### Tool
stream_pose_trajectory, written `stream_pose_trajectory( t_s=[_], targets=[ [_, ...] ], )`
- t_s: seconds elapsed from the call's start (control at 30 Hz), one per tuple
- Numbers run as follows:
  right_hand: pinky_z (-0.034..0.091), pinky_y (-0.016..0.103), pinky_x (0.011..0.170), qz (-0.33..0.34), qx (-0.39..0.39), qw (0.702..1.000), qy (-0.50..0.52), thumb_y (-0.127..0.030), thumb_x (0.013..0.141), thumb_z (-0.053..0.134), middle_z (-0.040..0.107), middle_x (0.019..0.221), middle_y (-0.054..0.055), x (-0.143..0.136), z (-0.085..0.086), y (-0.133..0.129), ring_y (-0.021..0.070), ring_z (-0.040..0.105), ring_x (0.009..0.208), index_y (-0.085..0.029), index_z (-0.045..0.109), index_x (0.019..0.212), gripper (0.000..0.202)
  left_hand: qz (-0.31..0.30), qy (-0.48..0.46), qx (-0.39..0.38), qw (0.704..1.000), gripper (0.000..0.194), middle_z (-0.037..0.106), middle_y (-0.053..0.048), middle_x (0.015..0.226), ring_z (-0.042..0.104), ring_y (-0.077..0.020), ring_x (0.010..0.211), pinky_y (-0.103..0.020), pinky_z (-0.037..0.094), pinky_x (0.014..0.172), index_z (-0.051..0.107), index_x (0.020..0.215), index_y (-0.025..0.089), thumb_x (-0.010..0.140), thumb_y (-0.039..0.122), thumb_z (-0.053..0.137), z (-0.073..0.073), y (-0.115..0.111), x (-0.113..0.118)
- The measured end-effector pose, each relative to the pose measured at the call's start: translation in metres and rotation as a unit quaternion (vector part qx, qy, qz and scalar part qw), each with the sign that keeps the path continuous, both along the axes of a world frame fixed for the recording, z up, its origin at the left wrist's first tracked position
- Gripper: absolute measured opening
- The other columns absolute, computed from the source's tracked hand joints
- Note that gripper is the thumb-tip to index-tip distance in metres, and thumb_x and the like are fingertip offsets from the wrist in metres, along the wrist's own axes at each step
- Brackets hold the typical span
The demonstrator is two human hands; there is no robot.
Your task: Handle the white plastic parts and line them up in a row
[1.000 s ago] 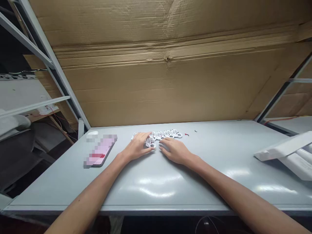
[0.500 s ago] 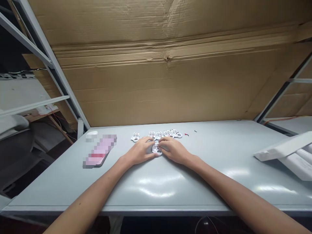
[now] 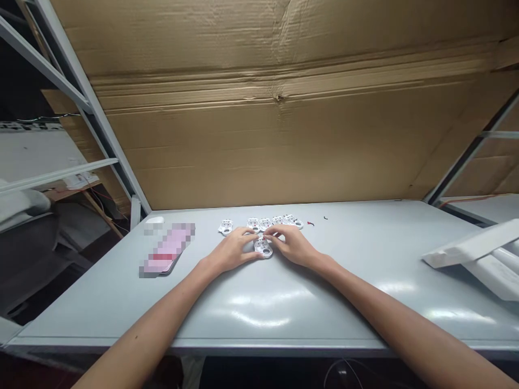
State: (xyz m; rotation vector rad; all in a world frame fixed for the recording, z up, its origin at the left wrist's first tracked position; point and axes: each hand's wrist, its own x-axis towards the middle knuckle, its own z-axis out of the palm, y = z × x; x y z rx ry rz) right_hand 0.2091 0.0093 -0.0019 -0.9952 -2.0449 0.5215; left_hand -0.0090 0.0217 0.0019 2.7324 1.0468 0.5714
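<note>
A small white plastic part with a round ring at its lower right lies on the table between my hands. My left hand grips it from the left, thumb at the lower edge and fingertips at the upper edge. Over the part's top right, my right hand has thumb and fingers closed in a pinch. Whatever is between those fingertips is too small to make out. Behind my hands stand similar white parts, several in a row, and a single white part sits apart to the left.
A pink phone-like object, blurred out, lies left of my hands, with a small white item behind it. Tiny red and black bits lie right of the row. White foam pieces rest at the right. Cardboard walls the back.
My right hand has lifted slightly and drawn its fingers into a pinch, uncovering more of the white part's ring. My left hand has stayed on the part.
</note>
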Motion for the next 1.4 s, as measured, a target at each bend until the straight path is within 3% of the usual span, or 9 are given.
stream_pose_trajectory(
  t_s=[0.1, 0.23, 0.33, 0.43, 0.6, 0.8, 1.07, 1.23, 1.4],
  targets=[
    [0.053, 0.034, 0.079, -0.021, -0.136, 0.972, 0.192, -0.030, 0.088, 0.061, 0.072, 0.088, 0.005, 0.003, 0.008, 0.002, 0.0185, 0.066, 0.080, -0.019, 0.070, 0.089, 0.014, 0.004, 0.000, 0.005, 1.000, 0.039, 0.058, -0.009, 0.128, 0.056, -0.0278, 0.117, -0.039, 0.047, 0.099, 0.065, 0.121, 0.027, 0.089, 0.050, 0.063, 0.000, 0.000, 0.000],
    [0.055, 0.025, 0.082, -0.048, -0.336, 0.837, 0.429, -0.018, 0.085, 0.066, 0.070, 0.088, 0.003, 0.013, 0.013, 0.009, 0.0117, 0.066, 0.078, -0.020, 0.069, 0.098, 0.013, 0.007, -0.002, 0.002, 1.000, 0.040, 0.058, -0.011, 0.127, 0.057, -0.0285, 0.116, -0.040, 0.047, 0.099, 0.066, 0.119, 0.024, 0.089, 0.050, 0.063, 0.001, -0.001, 0.000],
    [0.056, 0.017, 0.076, -0.068, -0.419, 0.759, 0.493, -0.007, 0.087, 0.058, 0.070, 0.090, 0.004, 0.017, 0.013, 0.014, 0.0097, 0.067, 0.082, -0.019, 0.067, 0.092, 0.016, 0.010, 0.000, 0.001, 1.000, 0.041, 0.059, -0.011, 0.127, 0.057, -0.0287, 0.117, -0.041, 0.047, 0.099, 0.066, 0.119, 0.024, 0.089, 0.052, 0.063, 0.001, -0.001, 0.001],
    [0.058, 0.018, 0.076, -0.077, -0.447, 0.730, 0.511, 0.000, 0.086, 0.050, 0.070, 0.095, 0.007, 0.018, 0.013, 0.015, 0.0114, 0.069, 0.089, -0.018, 0.064, 0.092, 0.023, 0.011, 0.004, 0.005, 1.000, 0.043, 0.059, -0.012, 0.127, 0.057, -0.0289, 0.116, -0.040, 0.047, 0.099, 0.066, 0.119, 0.023, 0.088, 0.053, 0.063, 0.002, -0.001, 0.001],
    [0.056, 0.028, 0.094, -0.049, -0.436, 0.747, 0.499, 0.001, 0.084, 0.042, 0.070, 0.106, 0.013, 0.016, 0.012, 0.014, 0.0172, 0.067, 0.108, -0.016, 0.060, 0.088, 0.025, 0.009, 0.015, 0.024, 1.000, 0.047, 0.055, -0.013, 0.135, 0.053, -0.0306, 0.124, -0.042, 0.045, 0.103, 0.064, 0.124, 0.021, 0.089, 0.053, 0.062, 0.002, -0.004, 0.002],
    [0.054, 0.039, 0.100, -0.045, -0.350, 0.849, 0.393, -0.017, 0.090, 0.048, 0.071, 0.110, 0.012, 0.028, 0.006, 0.023, 0.0224, 0.063, 0.117, -0.020, 0.060, 0.087, 0.013, 0.019, 0.016, 0.022, 0.999, 0.056, 0.043, -0.018, 0.148, 0.042, -0.0366, 0.135, -0.049, 0.040, 0.108, 0.059, 0.129, 0.019, 0.084, 0.051, 0.067, 0.001, -0.013, 0.011],
    [0.054, 0.041, 0.087, -0.300, -0.133, 0.928, 0.179, -0.034, 0.090, 0.052, 0.073, 0.103, 0.013, 0.083, 0.010, 0.039, 0.0267, 0.068, 0.101, -0.017, 0.069, 0.097, 0.025, 0.036, 0.001, 0.014, 0.999, 0.045, 0.045, -0.017, 0.146, 0.041, -0.0354, 0.135, -0.049, 0.037, 0.111, 0.062, 0.115, 0.017, 0.081, 0.046, 0.070, 0.005, -0.012, 0.013],
    [0.048, 0.036, 0.086, -0.381, -0.081, 0.915, -0.108, -0.023, 0.089, 0.048, 0.072, 0.113, 0.012, 0.090, -0.004, 0.041, 0.0273, 0.065, 0.105, -0.017, 0.072, 0.103, 0.028, 0.085, -0.014, 0.039, 0.996, 0.043, 0.046, -0.018, 0.143, 0.043, -0.0347, 0.133, -0.051, 0.037, 0.110, 0.059, 0.113, 0.016, 0.083, 0.046, 0.065, 0.007, 0.009, -0.006],
    [0.047, 0.034, 0.077, -0.361, -0.104, 0.913, -0.159, -0.022, 0.088, 0.048, 0.072, 0.112, 0.012, 0.086, -0.009, 0.042, 0.0282, 0.065, 0.101, -0.017, 0.073, 0.101, 0.028, 0.128, -0.030, 0.032, 0.991, 0.051, 0.046, -0.018, 0.142, 0.041, -0.0344, 0.134, -0.050, 0.036, 0.111, 0.054, 0.124, 0.014, 0.086, 0.048, 0.059, 0.000, 0.032, -0.026]
  ],
)
